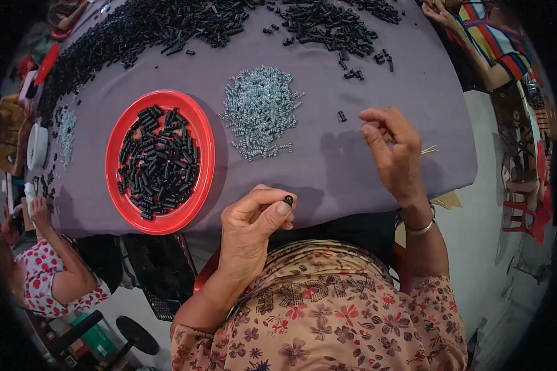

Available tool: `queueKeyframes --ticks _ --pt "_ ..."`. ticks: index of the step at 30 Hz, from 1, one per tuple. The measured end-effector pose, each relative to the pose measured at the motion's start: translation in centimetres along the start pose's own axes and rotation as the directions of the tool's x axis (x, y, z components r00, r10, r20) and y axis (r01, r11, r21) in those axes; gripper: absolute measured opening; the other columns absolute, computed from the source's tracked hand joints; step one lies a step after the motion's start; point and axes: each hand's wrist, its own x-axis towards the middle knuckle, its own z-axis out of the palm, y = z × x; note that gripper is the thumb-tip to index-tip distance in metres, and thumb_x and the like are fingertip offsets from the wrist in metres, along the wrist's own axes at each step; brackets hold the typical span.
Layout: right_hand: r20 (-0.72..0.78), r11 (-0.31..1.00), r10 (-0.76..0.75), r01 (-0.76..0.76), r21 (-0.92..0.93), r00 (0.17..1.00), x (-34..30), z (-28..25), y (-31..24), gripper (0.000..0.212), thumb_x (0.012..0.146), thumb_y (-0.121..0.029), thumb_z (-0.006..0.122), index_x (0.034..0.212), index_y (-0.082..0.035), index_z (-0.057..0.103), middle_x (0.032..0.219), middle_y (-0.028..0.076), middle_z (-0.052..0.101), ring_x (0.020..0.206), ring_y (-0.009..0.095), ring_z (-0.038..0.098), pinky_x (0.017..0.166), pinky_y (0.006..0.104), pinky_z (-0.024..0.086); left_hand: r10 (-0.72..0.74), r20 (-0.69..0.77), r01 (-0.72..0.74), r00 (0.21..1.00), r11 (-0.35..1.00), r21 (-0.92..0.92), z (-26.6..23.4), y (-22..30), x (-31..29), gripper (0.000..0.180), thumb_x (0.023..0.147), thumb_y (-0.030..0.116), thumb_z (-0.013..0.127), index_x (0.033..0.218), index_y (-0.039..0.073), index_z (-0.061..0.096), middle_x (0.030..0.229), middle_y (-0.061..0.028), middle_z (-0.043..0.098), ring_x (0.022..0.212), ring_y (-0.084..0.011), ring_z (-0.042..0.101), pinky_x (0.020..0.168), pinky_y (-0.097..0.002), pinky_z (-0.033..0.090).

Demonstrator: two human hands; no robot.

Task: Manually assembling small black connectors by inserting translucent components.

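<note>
Near the table's front edge my left hand (249,224) is closed, pinching a small black plastic cylinder (288,200) upright between thumb and fingers. My right hand (395,149) hovers over the cloth to the right, its thumb and index fingertip apart and nothing visible between them. Just left of its fingertips lies a single black plastic piece (342,115). A heap of small silvery coil springs (258,111) sits in the middle, beyond my left hand. To its left stands a red oval tray (208,154) with many short black cylinders in it.
The grey tablecloth (328,167) carries large piles of black plastic parts (161,28) along the far side and another pile (328,28) at far right. A smaller spring heap (67,136) and a white container (38,146) are at left. Other people sit around the table.
</note>
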Motion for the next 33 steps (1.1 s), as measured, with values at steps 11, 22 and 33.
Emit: queueKeyframes --ticks 11,22,33 --pt "0.288 0.924 0.077 0.039 -0.379 0.955 3.3 0.9 0.9 0.016 0.083 -0.014 0.061 0.095 -0.005 0.057 0.085 0.015 0.057 0.077 0.034 0.058 0.068 0.0434 0.046 -0.051 -0.028 0.051 0.998 0.999 -0.007 -0.1 -0.1 0.4 0.013 0.086 0.005 0.062 0.097 -0.002 0.064 0.085 -0.0045 0.059 0.075 -0.0115 0.059 0.064 -0.0236 0.052" --pt "0.383 0.772 0.159 -0.356 0.526 0.910 -0.5 1.1 -2.7 0.011 0.086 -0.008 0.061 0.095 -0.002 0.060 0.077 0.002 0.058 0.069 0.006 0.058 0.055 0.0189 0.045 -0.032 -0.014 0.032 0.999 0.999 -0.040 -0.1 0.1 -0.2 0.014 0.087 0.007 0.062 0.099 -0.001 0.063 0.091 -0.0063 0.063 0.080 -0.0125 0.062 0.066 -0.0246 0.051" --pt "0.462 0.438 0.087 -0.451 0.778 0.882 -1.7 2.9 -3.3 0.019 0.087 -0.002 0.058 0.106 0.002 0.059 0.088 0.006 0.060 0.078 0.012 0.063 0.067 0.0221 0.053 0.035 0.012 -0.034 0.999 0.999 -0.037 0.2 0.5 -0.5 0.017 0.087 0.013 0.062 0.098 0.000 0.060 0.088 -0.0089 0.063 0.080 -0.0166 0.062 0.068 -0.0269 0.050"
